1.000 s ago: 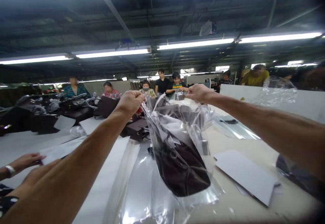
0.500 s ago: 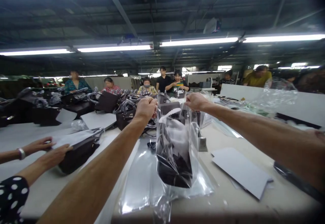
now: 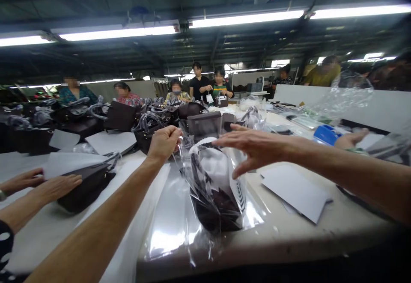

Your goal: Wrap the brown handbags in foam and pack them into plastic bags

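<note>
Left hand (image 3: 164, 144): fingers closed on clear bag's (image 3: 183, 156) top edge. Right hand (image 3: 252, 146): open, fingers spread at bag's other side; contact unclear. Dark handbag (image 3: 215, 214) sits inside, roughly upright, over plastic sheets (image 3: 165, 227) near edge of surface (image 3: 282, 236). We judge clear bag thin, slippery, easily creased; handbag fairly light, stiffish. We would grip clear bag by both top corners, support handbag beneath base.

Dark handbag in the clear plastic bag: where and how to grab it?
Probably by the white-wrapped handle, from above, fingers hooked under: it arches up over the dark handbag. The clear plastic bag is around it, so go in through the top. The left hand pinches the plastic's upper edge; the right hand, open beside the handle, looks better placed.
</note>
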Demonstrator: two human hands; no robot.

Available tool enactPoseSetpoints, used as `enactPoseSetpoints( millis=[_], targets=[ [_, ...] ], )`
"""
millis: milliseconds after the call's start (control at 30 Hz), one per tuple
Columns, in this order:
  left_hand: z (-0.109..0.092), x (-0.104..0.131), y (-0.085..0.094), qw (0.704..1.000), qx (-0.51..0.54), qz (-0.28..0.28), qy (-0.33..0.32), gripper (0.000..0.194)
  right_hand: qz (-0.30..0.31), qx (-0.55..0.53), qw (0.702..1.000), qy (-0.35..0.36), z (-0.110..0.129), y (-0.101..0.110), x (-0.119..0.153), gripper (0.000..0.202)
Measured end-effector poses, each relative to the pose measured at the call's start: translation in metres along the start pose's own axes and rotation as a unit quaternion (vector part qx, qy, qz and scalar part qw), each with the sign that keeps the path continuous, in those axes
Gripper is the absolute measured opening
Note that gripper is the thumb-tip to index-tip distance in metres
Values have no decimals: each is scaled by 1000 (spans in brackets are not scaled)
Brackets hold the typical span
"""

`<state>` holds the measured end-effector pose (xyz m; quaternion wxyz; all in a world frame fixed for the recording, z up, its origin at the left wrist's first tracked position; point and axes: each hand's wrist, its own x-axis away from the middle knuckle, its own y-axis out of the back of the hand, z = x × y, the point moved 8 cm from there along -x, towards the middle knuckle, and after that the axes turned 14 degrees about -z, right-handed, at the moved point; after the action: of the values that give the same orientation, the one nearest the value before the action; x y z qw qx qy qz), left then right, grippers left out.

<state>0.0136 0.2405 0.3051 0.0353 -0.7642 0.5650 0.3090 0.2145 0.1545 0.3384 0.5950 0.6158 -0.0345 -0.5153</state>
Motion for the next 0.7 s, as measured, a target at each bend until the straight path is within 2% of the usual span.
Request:
enactPoseSetpoints(
  millis=[33,100,133,167,233,300,367,433,533,600,700],
  targets=[
    [-2,0,-3,1000,9,4,-3,27,74,9,997,6,4,-12,8,60],
    [-6,4,-7,1000,23,7,-11,34,214,61,975,1,0,-32,23,30],
    [-9,8,-8,999,29,10,-14,38,255,87,963,-3,-5,-36,28,16],
    [-11,15,-9,999,34,13,-15,42,278,99,955,-1,-10,-37,31,11],
    [-16,32,-12,999,39,28,-12,49,277,74,958,11,-17,-30,30,17],
    [-19,53,-18,998,32,57,-5,56,269,-2,963,0,-22,-20,30,16],
    [-23,72,-27,996,9,93,-8,58,283,-81,955,-44,-27,-13,35,19],
    [-27,86,-38,992,-26,115,-37,59,308,-148,934,-106,-30,-13,42,24],
    [-33,93,-50,986,-91,94,-101,62,352,-214,892,-184,-28,-18,50,27],
    [-31,93,-58,979,-137,82,-130,57,360,-238,874,-223,-29,-20,48,33],
    [-24,92,-71,965,-189,107,-148,43,337,-211,878,-265,-43,-19,43,30]
  ],
)
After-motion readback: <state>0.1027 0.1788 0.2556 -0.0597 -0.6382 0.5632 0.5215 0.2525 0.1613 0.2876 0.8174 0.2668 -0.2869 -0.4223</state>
